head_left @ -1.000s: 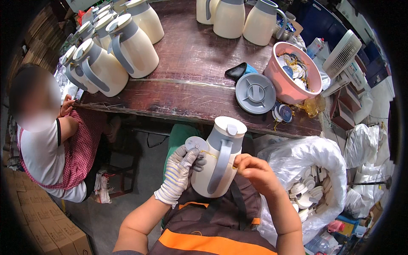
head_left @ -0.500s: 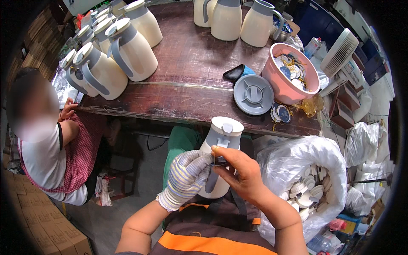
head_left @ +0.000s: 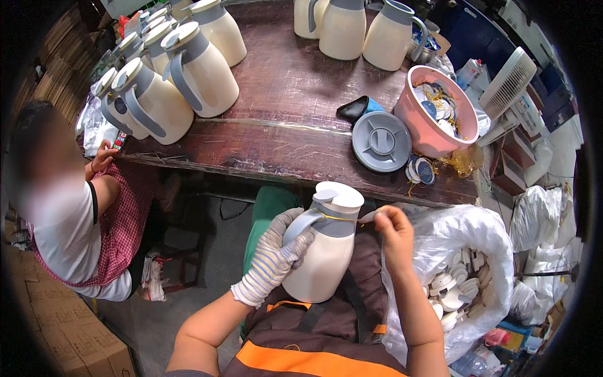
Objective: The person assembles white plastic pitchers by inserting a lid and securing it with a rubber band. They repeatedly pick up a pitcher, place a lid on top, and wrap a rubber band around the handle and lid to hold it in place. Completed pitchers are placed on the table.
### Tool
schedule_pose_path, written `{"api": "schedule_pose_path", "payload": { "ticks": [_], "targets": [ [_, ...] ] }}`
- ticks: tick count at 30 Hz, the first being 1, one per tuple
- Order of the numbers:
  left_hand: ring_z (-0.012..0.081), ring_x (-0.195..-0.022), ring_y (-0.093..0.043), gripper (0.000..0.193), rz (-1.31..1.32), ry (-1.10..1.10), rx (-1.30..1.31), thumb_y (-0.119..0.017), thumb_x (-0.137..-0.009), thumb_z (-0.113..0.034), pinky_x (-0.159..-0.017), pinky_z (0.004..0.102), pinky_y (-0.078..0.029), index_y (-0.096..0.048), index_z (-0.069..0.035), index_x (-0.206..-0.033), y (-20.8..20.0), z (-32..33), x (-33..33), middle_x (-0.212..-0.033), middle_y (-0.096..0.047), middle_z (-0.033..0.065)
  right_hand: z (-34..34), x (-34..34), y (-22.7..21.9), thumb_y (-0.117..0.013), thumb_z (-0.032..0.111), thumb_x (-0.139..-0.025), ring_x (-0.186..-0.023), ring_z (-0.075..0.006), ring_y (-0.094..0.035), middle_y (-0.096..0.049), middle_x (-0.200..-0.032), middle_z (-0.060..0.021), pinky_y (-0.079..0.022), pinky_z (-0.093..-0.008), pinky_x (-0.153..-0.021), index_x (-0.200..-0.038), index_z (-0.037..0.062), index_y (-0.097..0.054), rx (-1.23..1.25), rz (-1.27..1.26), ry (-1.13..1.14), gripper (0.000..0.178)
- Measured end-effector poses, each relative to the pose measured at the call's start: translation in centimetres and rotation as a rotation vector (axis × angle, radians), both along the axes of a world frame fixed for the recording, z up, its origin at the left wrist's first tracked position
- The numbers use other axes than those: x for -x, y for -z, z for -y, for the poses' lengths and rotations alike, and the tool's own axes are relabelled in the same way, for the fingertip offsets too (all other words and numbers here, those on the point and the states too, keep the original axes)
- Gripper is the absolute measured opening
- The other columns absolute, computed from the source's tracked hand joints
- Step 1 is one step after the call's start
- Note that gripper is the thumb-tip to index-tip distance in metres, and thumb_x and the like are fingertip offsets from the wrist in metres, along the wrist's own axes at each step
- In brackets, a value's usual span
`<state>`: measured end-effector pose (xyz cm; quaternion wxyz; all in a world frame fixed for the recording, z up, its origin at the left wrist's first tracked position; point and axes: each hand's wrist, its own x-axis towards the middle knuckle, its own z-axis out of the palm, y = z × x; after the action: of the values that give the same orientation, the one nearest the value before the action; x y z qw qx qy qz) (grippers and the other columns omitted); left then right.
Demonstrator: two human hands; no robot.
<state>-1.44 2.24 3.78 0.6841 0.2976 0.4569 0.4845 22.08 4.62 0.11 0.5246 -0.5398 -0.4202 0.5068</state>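
A cream jug (head_left: 323,251) with a grey collar and handle stands upright on my lap. My left hand (head_left: 276,254), in a knitted work glove, grips its grey handle. My right hand (head_left: 392,232), bare, pinches a thin yellow cord (head_left: 339,218) that runs around the jug's neck, with a small tag at the fingertips. The jug's white lid is on.
A dark wooden table (head_left: 282,132) carries several matching jugs (head_left: 201,69), a grey lid (head_left: 381,141), a pink bowl of tags (head_left: 436,113) and loose tags at its edge. A clear bag of white caps (head_left: 465,283) sits to my right. Another person (head_left: 69,213) sits at left, beside cardboard boxes.
My right hand moved from the jug's handle side out to the right, drawing the yellow cord around the neck. The left hand shifted up onto the handle. The jug turned slightly.
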Motion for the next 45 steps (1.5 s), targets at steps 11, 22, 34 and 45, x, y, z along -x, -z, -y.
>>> {"api": "schedule_pose_path", "payload": {
  "ticks": [11, 22, 34, 45],
  "targets": [
    [0.0055, -0.06, -0.053, 0.039, -0.333, 0.052, 0.052, -0.074, -0.081, -0.013, -0.049, 0.0201, -0.043, -0.056, 0.001, -0.113, -1.1, -4.0, 2.7, -0.084, -0.063, 0.0036, 2.1, 0.1, 2.6, -0.064, 0.009, -0.087, -0.107, -0.0142, -0.054, -0.045, -0.139, -0.0089, -0.042, -0.0279, -0.091, -0.086, -0.0004, -0.062, 0.31, -0.521, -0.14, 0.009],
    [0.0134, -0.09, -0.063, 0.036, -0.377, -0.249, -0.406, -0.075, -0.078, -0.004, -0.083, 0.0296, -0.054, -0.061, -0.001, -0.111, -5.9, -1.1, 7.2, -0.102, -0.066, 0.0076, 5.6, 0.7, 1.2, -0.062, 0.007, -0.087, -0.113, -0.0175, -0.054, -0.049, -0.132, -0.0094, -0.041, -0.0298, -0.096, -0.106, 0.0011, -0.06, 0.197, -0.222, -0.4, 0.02],
    [0.0137, -0.096, -0.058, 0.038, -0.744, -0.923, -0.782, -0.072, -0.084, -0.008, -0.088, 0.0292, -0.047, -0.057, 0.0, -0.118, -4.3, -14.3, 17.8, -0.106, -0.062, 0.0072, 6.9, 1.4, 1.9, -0.062, 0.003, -0.089, -0.11, -0.0183, -0.058, -0.057, -0.122, -0.0088, -0.044, -0.0315, -0.097, -0.125, 0.0011, -0.051, 0.258, -0.059, -0.435, 0.038],
    [0.024, -0.086, -0.06, 0.036, -1.168, -0.859, -0.615, -0.067, -0.082, -0.011, -0.081, 0.0338, -0.048, -0.056, -0.001, -0.114, 7.9, -7.2, 16.3, -0.1, -0.061, 0.0114, 3.3, 1.4, 1.5, -0.062, 0.004, -0.089, -0.11, -0.0202, -0.059, -0.056, -0.125, -0.0116, -0.046, -0.031, -0.094, -0.128, 0.0001, -0.049, 0.184, -0.04, -0.36, 0.041]
  ]
}}
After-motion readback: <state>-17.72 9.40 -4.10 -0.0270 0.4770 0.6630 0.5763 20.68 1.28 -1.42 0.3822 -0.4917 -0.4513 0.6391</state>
